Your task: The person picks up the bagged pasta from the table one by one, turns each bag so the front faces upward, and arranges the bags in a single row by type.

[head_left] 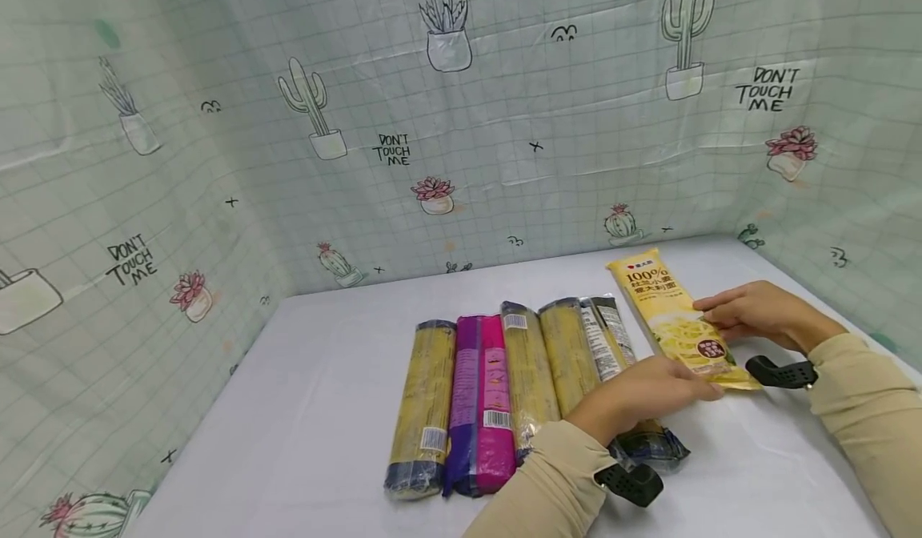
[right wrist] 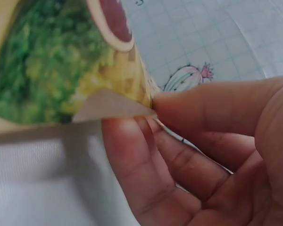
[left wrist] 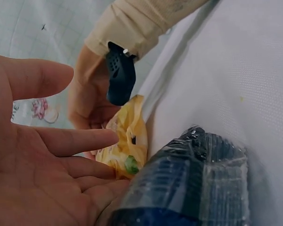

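**Ana:** While both sleeves stretch in from the near edge, the left hand (head_left: 651, 390) lies flat over the near end of the yellow pasta packet (head_left: 673, 322), fingers straight and close together, pressing rather than grasping.

**Ben:** And the left wrist camera agrees: open palm, fingers (left wrist: 75, 140) extended, the packet's crinkled end (left wrist: 125, 141) just beyond the fingertips. I read that as steadying it against the white tabletop (head_left: 324, 378).

**Ana:** Just beyond it, the right hand (head_left: 756, 314) has the packet's right edge. Up close, thumb and fingers (right wrist: 132, 155) pinch a corner of the wrapper (right wrist: 104, 106) between them, the other fingers loosely curled beneath.

**Ben:** So one hand pins, one pinches. The packet lies slanted, its far end angled away from the row, at the right end of the line-up and touching the last pack there.

**Ana:** That row: a dark-ended noodle pack (head_left: 627, 362) partly under the left forearm, two straw-coloured bundles (head_left: 547, 362), a magenta and purple pack (head_left: 481, 398), then another yellow bundle (head_left: 421, 402) at the far left, all lengthwise and side by side.

**Ben:** Packed tight, labels up, probably so they sit neatly together. Behind everything hangs the cactus-print backdrop (head_left: 446, 122), wrapping three sides.
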Tool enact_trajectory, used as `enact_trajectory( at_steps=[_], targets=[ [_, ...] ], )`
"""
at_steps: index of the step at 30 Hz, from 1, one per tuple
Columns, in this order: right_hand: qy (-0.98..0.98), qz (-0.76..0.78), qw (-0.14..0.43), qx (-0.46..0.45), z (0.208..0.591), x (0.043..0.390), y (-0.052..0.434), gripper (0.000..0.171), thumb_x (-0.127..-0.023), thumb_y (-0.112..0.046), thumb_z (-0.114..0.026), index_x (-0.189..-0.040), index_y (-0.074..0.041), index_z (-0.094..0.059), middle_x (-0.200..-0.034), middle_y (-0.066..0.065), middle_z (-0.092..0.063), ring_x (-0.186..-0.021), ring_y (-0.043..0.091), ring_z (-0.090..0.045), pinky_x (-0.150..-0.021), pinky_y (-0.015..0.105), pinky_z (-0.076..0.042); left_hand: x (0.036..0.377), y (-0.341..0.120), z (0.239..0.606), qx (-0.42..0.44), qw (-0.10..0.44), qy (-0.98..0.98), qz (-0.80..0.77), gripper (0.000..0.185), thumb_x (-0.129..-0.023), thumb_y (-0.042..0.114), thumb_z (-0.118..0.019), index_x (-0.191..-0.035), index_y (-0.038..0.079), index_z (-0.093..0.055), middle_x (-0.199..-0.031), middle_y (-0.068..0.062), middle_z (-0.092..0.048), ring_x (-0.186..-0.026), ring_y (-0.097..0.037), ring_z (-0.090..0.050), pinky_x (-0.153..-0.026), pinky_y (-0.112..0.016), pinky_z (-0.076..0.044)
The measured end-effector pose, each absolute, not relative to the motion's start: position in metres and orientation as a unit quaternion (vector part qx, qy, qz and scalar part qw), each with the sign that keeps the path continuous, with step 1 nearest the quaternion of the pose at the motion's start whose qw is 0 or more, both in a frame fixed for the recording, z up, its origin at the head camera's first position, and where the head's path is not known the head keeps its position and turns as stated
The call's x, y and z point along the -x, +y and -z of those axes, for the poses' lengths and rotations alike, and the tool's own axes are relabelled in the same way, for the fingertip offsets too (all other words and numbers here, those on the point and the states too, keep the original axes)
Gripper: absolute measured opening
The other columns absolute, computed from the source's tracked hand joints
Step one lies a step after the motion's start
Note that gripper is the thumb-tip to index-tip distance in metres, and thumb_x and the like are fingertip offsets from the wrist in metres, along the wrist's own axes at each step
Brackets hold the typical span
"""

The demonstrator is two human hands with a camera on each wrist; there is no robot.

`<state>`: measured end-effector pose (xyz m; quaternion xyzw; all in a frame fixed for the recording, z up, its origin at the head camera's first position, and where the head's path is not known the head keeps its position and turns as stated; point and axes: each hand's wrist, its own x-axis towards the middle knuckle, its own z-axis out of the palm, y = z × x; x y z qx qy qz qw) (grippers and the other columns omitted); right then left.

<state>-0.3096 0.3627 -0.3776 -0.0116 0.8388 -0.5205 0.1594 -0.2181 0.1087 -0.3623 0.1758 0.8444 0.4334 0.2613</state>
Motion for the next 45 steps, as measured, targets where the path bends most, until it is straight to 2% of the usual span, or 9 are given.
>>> enact_trajectory(
  at_steps=[4, 8, 15, 22, 30, 34, 39, 45],
  targets=[
    [0.844, 0.51, 0.165, 0.023, 0.379, 0.309, 0.359, 0.035, -0.098, -0.01, -0.06, -0.126, 0.011, -0.061, -0.097, 0.005, -0.07, -0.085, 0.015, -0.064, -0.074, 0.033, -0.058, 0.22, 0.107, 0.363, -0.186, 0.257, 0.846, -0.428, 0.034, -0.095, 0.041, -0.065, -0.115, 0.016, -0.077, -0.118, 0.013, -0.066, -0.107, -0.004, -0.059, -0.089, -0.03, -0.05],
    [0.85, 0.501, 0.159, 0.021, 0.381, 0.309, 0.358, 0.028, -0.097, -0.006, -0.057, -0.119, 0.009, -0.064, -0.093, 0.004, -0.069, -0.083, 0.016, -0.064, -0.071, 0.033, -0.058, 0.222, 0.105, 0.364, -0.198, 0.257, 0.83, -0.454, 0.031, -0.096, 0.037, -0.065, -0.115, 0.015, -0.076, -0.115, 0.013, -0.066, -0.106, -0.003, -0.057, -0.09, -0.03, -0.049],
    [0.847, 0.512, 0.144, -0.002, 0.382, 0.308, 0.358, 0.028, -0.096, -0.005, -0.056, -0.118, 0.01, -0.066, -0.091, 0.003, -0.07, -0.079, 0.013, -0.064, -0.067, 0.03, -0.058, 0.224, 0.101, 0.365, -0.196, 0.268, 0.794, -0.51, 0.027, -0.096, 0.032, -0.066, -0.11, 0.012, -0.076, -0.105, 0.011, -0.064, -0.1, -0.002, -0.054, -0.091, -0.029, -0.046],
    [0.852, 0.509, 0.119, -0.022, 0.381, 0.31, 0.359, 0.031, -0.097, -0.006, -0.055, -0.121, 0.012, -0.064, -0.09, 0.0, -0.07, -0.077, 0.013, -0.064, -0.067, 0.03, -0.058, 0.224, 0.102, 0.365, -0.185, 0.268, 0.802, -0.501, 0.03, -0.098, 0.033, -0.064, -0.122, 0.018, -0.073, -0.119, 0.013, -0.064, -0.11, -0.006, -0.058, -0.094, -0.032, -0.048],
    [0.877, 0.47, 0.102, -0.025, 0.382, 0.312, 0.359, 0.033, -0.097, -0.01, -0.054, -0.122, 0.01, -0.064, -0.089, 0.0, -0.067, -0.079, 0.013, -0.06, -0.066, 0.03, -0.056, 0.223, 0.094, 0.365, -0.197, 0.276, 0.795, -0.504, 0.026, -0.099, 0.034, -0.063, -0.119, 0.021, -0.073, -0.115, 0.012, -0.065, -0.099, -0.011, -0.065, -0.087, -0.031, -0.052],
    [0.889, 0.448, 0.097, -0.003, 0.38, 0.311, 0.358, 0.034, -0.098, -0.012, -0.054, -0.122, 0.011, -0.062, -0.093, 0.004, -0.067, -0.081, 0.015, -0.06, -0.068, 0.032, -0.057, 0.223, 0.083, 0.363, -0.205, 0.279, 0.771, -0.534, 0.027, -0.101, 0.029, -0.061, -0.121, 0.015, -0.07, -0.11, 0.008, -0.068, -0.098, -0.011, -0.067, -0.086, -0.027, -0.052],
    [0.9, 0.426, 0.092, 0.007, 0.377, 0.31, 0.355, 0.039, -0.098, -0.015, -0.056, -0.124, 0.014, -0.057, -0.095, 0.009, -0.066, -0.083, 0.018, -0.061, -0.067, 0.034, -0.058, 0.222, 0.072, 0.361, -0.224, 0.256, 0.767, -0.544, 0.028, -0.103, 0.026, -0.059, -0.125, 0.011, -0.068, -0.096, 0.002, -0.071, -0.083, -0.013, -0.07, -0.074, -0.026, -0.056],
    [0.908, 0.414, 0.064, 0.008, 0.373, 0.307, 0.348, 0.042, -0.099, -0.017, -0.056, -0.125, 0.015, -0.053, -0.099, 0.016, -0.064, -0.085, 0.022, -0.06, -0.065, 0.034, -0.058, 0.222, 0.057, 0.362, -0.306, 0.191, 0.813, -0.457, 0.03, -0.103, 0.024, -0.058, -0.129, 0.012, -0.066, -0.085, 0.007, -0.07, -0.069, -0.004, -0.066, -0.059, -0.022, -0.053]
  ],
)
